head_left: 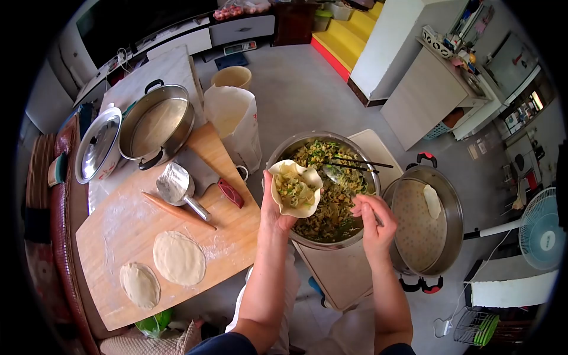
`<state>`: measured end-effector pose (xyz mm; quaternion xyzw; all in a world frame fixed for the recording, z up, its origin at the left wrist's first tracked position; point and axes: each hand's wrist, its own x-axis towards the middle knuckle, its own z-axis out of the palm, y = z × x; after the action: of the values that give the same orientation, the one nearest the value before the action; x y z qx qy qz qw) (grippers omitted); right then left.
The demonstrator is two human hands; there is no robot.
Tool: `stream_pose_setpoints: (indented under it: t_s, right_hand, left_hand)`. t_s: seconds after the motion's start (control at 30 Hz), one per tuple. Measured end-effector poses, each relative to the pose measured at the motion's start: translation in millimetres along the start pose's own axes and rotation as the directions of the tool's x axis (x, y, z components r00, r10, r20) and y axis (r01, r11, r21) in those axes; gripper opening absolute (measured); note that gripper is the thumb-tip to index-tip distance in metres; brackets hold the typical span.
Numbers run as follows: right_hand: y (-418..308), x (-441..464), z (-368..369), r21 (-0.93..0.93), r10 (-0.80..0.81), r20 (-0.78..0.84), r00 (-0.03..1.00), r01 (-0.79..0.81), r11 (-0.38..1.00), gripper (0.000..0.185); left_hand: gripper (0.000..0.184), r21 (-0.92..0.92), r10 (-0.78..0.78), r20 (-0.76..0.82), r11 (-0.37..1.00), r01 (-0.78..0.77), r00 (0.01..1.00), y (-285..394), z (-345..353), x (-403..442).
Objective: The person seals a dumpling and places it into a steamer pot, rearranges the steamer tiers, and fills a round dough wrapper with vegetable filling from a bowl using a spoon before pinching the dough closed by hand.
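My left hand (274, 208) is closed around the underside of a round dough wrapper (297, 188), cupped and heaped with chopped green and yellow filling. Below it stands a large metal bowl (283, 152) with more of this filling (329, 208). Over the bowl's right rim is my right hand (377, 228), its fingers curled together; whatever they may hold is hard to make out. Dark chopsticks (362, 165) rest across the bowl. On the wooden board (234, 248) to the left lie two flattened dough pieces, a larger one (179, 258) and a smaller one (139, 284).
A rolling pin (178, 210), a metal scoop (176, 182) and a cleaver with a red handle (231, 193) lie on the board. Behind it are a deep pan (133, 136) and a lid (99, 145). To the right, a steamer pot (454, 228) holds one folded dumpling (432, 201).
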<state>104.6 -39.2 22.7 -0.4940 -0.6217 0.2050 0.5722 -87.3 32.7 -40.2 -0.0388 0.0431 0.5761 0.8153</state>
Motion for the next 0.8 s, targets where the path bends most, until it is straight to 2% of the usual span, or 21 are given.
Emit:
stream_pose_setpoints:
  t_s: [0.07, 0.17, 0.3, 0.33, 0.43, 0.5, 0.57, 0.6, 0.67, 0.73, 0.8]
  right_hand:
    - [6.0, 1.6, 1.5, 0.024, 0.071, -0.047, 0.996, -0.070, 0.997, 0.016]
    - [27.2, -2.4, 7.6, 0.045, 0.274, -0.028, 0.961, -0.273, 0.961, 0.018]
    - [42.4, -9.8, 6.8, -0.058, 0.349, -0.003, 0.937, -0.348, 0.936, 0.017]
    - [44.8, -11.9, 7.8, -0.053, 0.355, -0.016, 0.935, -0.355, 0.933, 0.017]
    - [59.5, -14.1, 4.9, -0.061, 0.476, 0.024, 0.879, -0.474, 0.878, 0.017]
    - [74.3, -15.9, 7.7, -0.085, 0.454, 0.004, 0.891, -0.452, 0.888, 0.017]
    - [85.7, -18.0, 10.9, -0.127, 0.447, -0.006, 0.895, -0.444, 0.887, 0.017]
    - [86.7, -18.0, 13.5, -0.107, 0.469, 0.026, 0.883, -0.464, 0.879, 0.018]
    - [95.5, -23.3, 23.9, 0.055, 0.552, 0.064, 0.832, -0.555, 0.830, 0.019]
    - [92.8, -23.7, 29.4, 0.256, 0.598, 0.086, 0.797, -0.598, 0.760, 0.019]
    - [90.6, -21.6, 26.5, 0.379, 0.681, 0.119, 0.723, -0.666, 0.642, 0.020]
  left_hand:
    - [0.066, 0.000, -0.009, -0.029, 1.000, 0.009, 1.000, -0.8, -0.9, -0.3]
    - [0.069, -0.006, -0.021, -0.038, 1.000, 0.021, 0.999, -0.7, -2.0, -0.1]
    - [0.075, 0.064, 0.013, -0.054, 0.998, -0.009, 0.998, 4.6, -1.2, -2.1]
    - [0.078, 0.053, 0.018, 0.008, 0.998, -0.018, 1.000, 7.6, -2.5, -1.6]
    - [0.076, 0.012, 0.053, -0.090, 0.999, -0.052, 0.994, 15.7, 4.2, -3.8]
    - [0.075, -0.051, 0.046, -0.031, 0.998, -0.048, 0.998, 20.7, -0.3, -6.8]
    - [0.075, -0.024, 0.070, -0.074, 0.997, -0.072, 0.995, 22.3, -1.3, -6.4]
    - [0.074, -0.019, 0.075, -0.069, 0.997, -0.076, 0.995, 23.3, -2.9, -5.9]
    - [0.072, -0.010, 0.085, -0.060, 0.996, -0.085, 0.995, 24.3, -8.1, -4.7]
    - [0.072, -0.018, 0.090, -0.061, 0.996, -0.091, 0.994, 24.0, -10.5, -3.6]
    - [0.072, -0.013, 0.102, -0.075, 0.995, -0.103, 0.992, 25.5, -12.4, -2.6]
